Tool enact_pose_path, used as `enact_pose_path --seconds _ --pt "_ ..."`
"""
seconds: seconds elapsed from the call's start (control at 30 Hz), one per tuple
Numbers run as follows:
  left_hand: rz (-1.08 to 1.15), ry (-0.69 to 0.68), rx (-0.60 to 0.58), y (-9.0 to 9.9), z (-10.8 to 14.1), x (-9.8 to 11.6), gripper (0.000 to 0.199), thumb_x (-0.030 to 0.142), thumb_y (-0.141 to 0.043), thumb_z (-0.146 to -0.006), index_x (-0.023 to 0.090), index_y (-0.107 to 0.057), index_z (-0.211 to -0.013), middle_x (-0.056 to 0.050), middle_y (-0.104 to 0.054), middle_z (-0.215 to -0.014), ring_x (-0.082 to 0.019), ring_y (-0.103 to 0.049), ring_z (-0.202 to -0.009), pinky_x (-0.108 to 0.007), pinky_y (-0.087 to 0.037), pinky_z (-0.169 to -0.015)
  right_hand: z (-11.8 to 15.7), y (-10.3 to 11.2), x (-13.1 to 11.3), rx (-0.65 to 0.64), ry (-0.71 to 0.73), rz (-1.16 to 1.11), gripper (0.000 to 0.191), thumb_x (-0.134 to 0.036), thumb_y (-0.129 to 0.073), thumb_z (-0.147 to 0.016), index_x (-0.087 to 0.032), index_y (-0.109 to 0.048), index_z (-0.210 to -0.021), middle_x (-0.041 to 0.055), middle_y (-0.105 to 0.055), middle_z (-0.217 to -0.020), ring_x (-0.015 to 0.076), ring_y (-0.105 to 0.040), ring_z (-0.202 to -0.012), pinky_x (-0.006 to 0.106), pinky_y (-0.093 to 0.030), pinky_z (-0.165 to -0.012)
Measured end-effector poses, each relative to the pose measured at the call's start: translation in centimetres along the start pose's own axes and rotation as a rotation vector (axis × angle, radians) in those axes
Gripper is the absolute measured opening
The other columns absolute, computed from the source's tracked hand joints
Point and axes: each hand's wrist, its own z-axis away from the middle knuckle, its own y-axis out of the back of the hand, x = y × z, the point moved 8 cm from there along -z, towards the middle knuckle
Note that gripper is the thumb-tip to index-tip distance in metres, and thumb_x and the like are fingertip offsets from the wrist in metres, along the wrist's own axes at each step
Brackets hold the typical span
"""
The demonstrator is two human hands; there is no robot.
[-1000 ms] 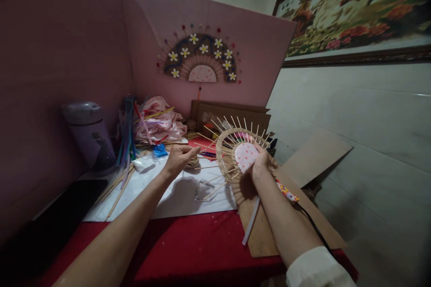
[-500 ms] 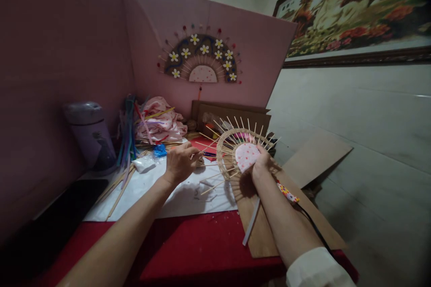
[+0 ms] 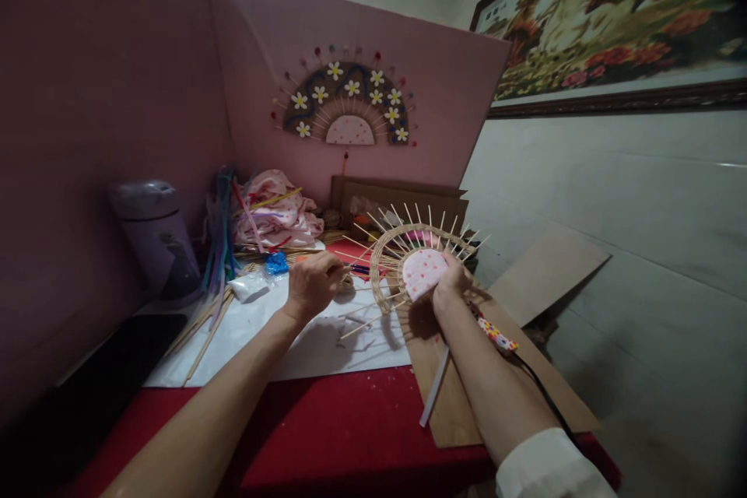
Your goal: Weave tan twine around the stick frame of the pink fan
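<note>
My right hand (image 3: pixel 452 280) grips a half-round fan frame by its pink base (image 3: pixel 425 275) with red dots. Thin wooden sticks (image 3: pixel 357 329) spread outward from the base like rays. A band of tan twine (image 3: pixel 380 280) is woven in an arc between the sticks. Left of the frame, near the stick tips, my left hand (image 3: pixel 315 280) is closed in a pinch. What its fingers hold is too small to make out. Behind those fingertips a dark pen-like object (image 3: pixel 360 269) lies over something red.
A finished flowered fan (image 3: pixel 350 97) hangs on the pink board. At left stand a lilac bottle (image 3: pixel 155 237), ribbons (image 3: pixel 222 226) and pink cloth (image 3: pixel 277 210). White paper (image 3: pixel 327 354), cardboard (image 3: pixel 449 405), a glue stick (image 3: pixel 435 389) and a patterned tool with a black cord (image 3: pixel 496 336) lie on the red table.
The fan frame has shifted slightly left and tilted a little in my right hand. My left hand stays pinched in nearly the same place, its fingers slightly turned.
</note>
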Motion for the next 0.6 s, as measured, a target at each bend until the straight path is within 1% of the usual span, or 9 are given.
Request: enact_pose_path --seconds 0.07,0.13,0.23,0.33,0.47,0.6 --pt "0.034 0.0 -0.034 -0.4 0.0 0.2 0.019 0.031 -0.06 -0.079 0.017 -0.064 -0.067 -0.003 -0.065 -0.066 -0.014 -0.055 -0.063 -0.026 -0.036 -0.061 0.2 0.7 -0.6 0.091 0.068 0.038 0.023 -0.021 -0.073 -0.06 -0.017 -0.051 -0.064 -0.0071 -0.054 -0.053 0.0091 -0.052 -0.047 0.02 -0.045 -0.041" --pt "0.057 -0.02 -0.078 -0.9 0.1 0.7 0.019 0.031 -0.06 -0.079 0.017 -0.064 -0.067 -0.004 -0.065 -0.066 -0.014 -0.056 -0.063 -0.026 -0.037 -0.061 0.5 0.9 -1.1 0.13 0.116 0.068 0.022 -0.023 -0.074 -0.059 -0.016 -0.053 -0.062 -0.0062 -0.055 -0.053 0.0093 -0.051 -0.047 0.02 -0.043 -0.04" --pt "0.061 -0.059 -0.114 -1.4 0.4 1.4 0.018 0.028 -0.059 -0.08 0.017 -0.066 -0.067 -0.005 -0.067 -0.069 -0.015 -0.059 -0.066 -0.026 -0.038 -0.063 0.8 0.8 -1.6 0.127 0.142 0.064 0.022 -0.024 -0.074 -0.06 -0.016 -0.054 -0.061 -0.0056 -0.055 -0.054 0.0093 -0.051 -0.047 0.02 -0.043 -0.04" --pt "0.034 -0.084 -0.107 -1.5 0.5 1.6 0.018 0.025 -0.057 -0.08 0.017 -0.067 -0.067 -0.005 -0.068 -0.071 -0.016 -0.06 -0.068 -0.026 -0.039 -0.063 1.0 0.7 -2.0 0.129 0.149 0.062 0.02 -0.022 -0.072 -0.061 -0.015 -0.054 -0.063 -0.0059 -0.055 -0.054 0.0088 -0.052 -0.047 0.02 -0.044 -0.042" --pt "-0.005 -0.12 -0.092 -1.5 0.7 2.0 0.018 0.022 -0.056 -0.08 0.017 -0.068 -0.068 -0.005 -0.068 -0.071 -0.015 -0.059 -0.066 -0.026 -0.037 -0.06 1.4 0.2 -2.1 0.082 0.124 0.036 0.023 -0.027 -0.072 -0.063 -0.015 -0.053 -0.065 -0.0055 -0.056 -0.054 0.0097 -0.053 -0.046 0.021 -0.045 -0.042" --pt "-0.048 -0.175 -0.1 -1.6 0.9 2.9 0.022 0.022 -0.053 -0.083 0.017 -0.067 -0.067 -0.004 -0.066 -0.069 -0.014 -0.058 -0.064 -0.025 -0.036 -0.059 1.4 0.2 -1.6 0.083 0.082 0.018 0.023 -0.027 -0.073 -0.06 -0.015 -0.053 -0.064 -0.0038 -0.058 -0.057 0.0112 -0.055 -0.048 0.022 -0.045 -0.04"
